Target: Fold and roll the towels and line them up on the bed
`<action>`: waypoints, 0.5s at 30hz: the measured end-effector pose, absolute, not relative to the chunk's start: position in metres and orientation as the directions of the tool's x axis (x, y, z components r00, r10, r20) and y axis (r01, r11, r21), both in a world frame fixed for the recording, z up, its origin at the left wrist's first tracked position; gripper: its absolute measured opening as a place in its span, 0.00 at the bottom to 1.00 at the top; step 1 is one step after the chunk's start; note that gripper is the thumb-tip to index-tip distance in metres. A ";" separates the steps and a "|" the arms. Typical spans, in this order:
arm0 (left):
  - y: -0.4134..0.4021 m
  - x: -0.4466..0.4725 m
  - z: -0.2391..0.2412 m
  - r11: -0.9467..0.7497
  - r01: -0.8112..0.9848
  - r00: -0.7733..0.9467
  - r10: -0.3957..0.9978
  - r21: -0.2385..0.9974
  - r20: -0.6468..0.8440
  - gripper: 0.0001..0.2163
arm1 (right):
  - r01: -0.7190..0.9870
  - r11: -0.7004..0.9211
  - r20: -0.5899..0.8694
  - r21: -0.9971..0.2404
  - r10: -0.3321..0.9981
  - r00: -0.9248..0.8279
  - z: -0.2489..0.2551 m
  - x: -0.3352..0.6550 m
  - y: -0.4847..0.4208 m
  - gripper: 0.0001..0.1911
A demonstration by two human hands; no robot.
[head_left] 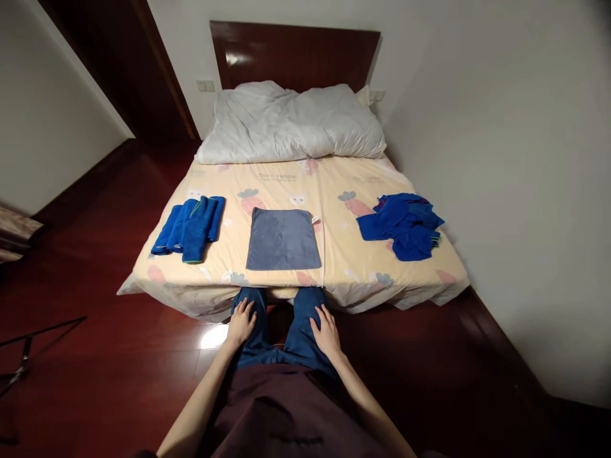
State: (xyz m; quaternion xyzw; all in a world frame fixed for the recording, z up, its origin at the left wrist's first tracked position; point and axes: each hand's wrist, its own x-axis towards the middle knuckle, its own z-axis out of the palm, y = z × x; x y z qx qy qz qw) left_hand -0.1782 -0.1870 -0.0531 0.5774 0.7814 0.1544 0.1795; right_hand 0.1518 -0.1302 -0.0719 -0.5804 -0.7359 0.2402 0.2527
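My left hand rests on my left thigh with its fingers spread, holding nothing. On the other thigh of my blue trousers lies my right hand, also open and empty. Just beyond my knees, a grey cloth is spread flat near the bed's front edge, a small white tag at its right side. To its left sit several rolled blue towels, side by side, one lying over the others. A loose, crumpled heap of blue cloths lies at the right.
The bed has a pale yellow sheet printed with carrots. A bunched white quilt lies against the dark wooden headboard. A wall runs along the right. Thin black metal legs stand on the red-brown floor at left.
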 end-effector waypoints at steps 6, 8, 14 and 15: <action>-0.143 -0.205 -0.023 0.150 0.812 -0.215 0.975 0.564 0.050 0.20 | 0.648 0.313 0.258 -0.694 0.949 -0.182 -0.039 0.140 -0.079 0.21; -0.123 -0.214 -0.014 0.077 0.784 -0.217 0.964 0.616 0.156 0.21 | 0.609 0.353 0.310 -0.710 0.934 -0.181 -0.030 0.135 -0.056 0.22; -0.064 -0.237 -0.006 -0.078 0.722 -0.131 0.960 0.687 0.247 0.21 | 0.583 0.390 0.294 -0.713 0.921 -0.257 -0.020 0.124 0.009 0.25; -0.057 -0.240 -0.008 -0.090 0.723 -0.111 0.964 0.685 0.243 0.21 | 0.586 0.391 0.278 -0.710 0.920 -0.276 -0.021 0.124 0.017 0.26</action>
